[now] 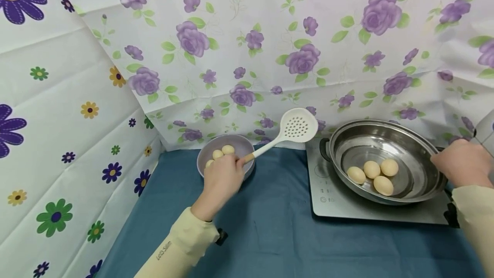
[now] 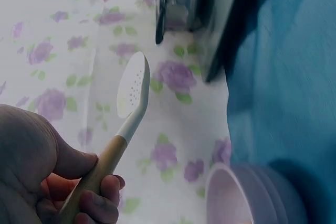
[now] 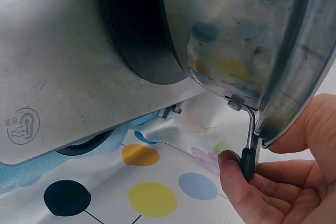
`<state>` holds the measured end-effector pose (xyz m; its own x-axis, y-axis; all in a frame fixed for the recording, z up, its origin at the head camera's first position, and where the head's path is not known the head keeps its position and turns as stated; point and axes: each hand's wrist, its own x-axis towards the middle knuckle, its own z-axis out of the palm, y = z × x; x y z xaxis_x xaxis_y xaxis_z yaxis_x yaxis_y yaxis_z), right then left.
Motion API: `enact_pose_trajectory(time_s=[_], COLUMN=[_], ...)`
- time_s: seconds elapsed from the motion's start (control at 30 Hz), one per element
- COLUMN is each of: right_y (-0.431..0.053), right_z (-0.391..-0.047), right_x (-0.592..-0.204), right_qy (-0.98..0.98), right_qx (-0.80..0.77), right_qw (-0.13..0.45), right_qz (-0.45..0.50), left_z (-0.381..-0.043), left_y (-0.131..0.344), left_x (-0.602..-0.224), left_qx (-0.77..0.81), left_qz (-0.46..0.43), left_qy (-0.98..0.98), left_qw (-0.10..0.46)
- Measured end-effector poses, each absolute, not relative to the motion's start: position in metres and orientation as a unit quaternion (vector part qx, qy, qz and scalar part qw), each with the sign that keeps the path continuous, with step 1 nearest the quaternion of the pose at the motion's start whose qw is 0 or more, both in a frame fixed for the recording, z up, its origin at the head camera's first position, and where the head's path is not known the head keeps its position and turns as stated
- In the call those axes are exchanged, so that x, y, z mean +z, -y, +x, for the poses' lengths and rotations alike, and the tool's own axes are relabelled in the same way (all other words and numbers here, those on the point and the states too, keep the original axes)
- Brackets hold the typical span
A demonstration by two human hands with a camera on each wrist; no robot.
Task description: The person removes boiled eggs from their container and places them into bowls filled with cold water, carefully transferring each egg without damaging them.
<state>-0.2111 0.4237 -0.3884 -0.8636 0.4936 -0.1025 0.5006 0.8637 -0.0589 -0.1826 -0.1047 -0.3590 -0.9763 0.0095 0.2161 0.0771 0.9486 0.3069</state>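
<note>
My left hand grips the wooden handle of a white slotted skimmer. Its perforated head points up and to the right, and nothing lies on it. Below that hand is a lilac bowl holding several pale eggs, partly hidden by the hand. On the right, a steel pot contains several more eggs, grouped toward its near side. My right hand holds the pot's right side handle, with fingers curled around it in the right wrist view.
Under the pot is a flat induction cooker with printed controls on its left. A blue cloth covers the table. Flowered sheets hang close behind and along the left. The pot's left handle sticks out toward the bowl side.
</note>
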Motion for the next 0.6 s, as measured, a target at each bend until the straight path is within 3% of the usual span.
enact_pose_trajectory(time_s=[0.6], right_y=[-0.423], right_z=[-0.211], right_x=[-0.387], right_qy=[-0.965], right_qx=[-0.040], right_qw=[0.040], right_qz=[0.256], left_z=[-0.169], left_y=[0.207], left_x=[-0.372], left_qx=[-0.105], left_qz=[0.078], left_qy=[0.986], left_qw=[0.100])
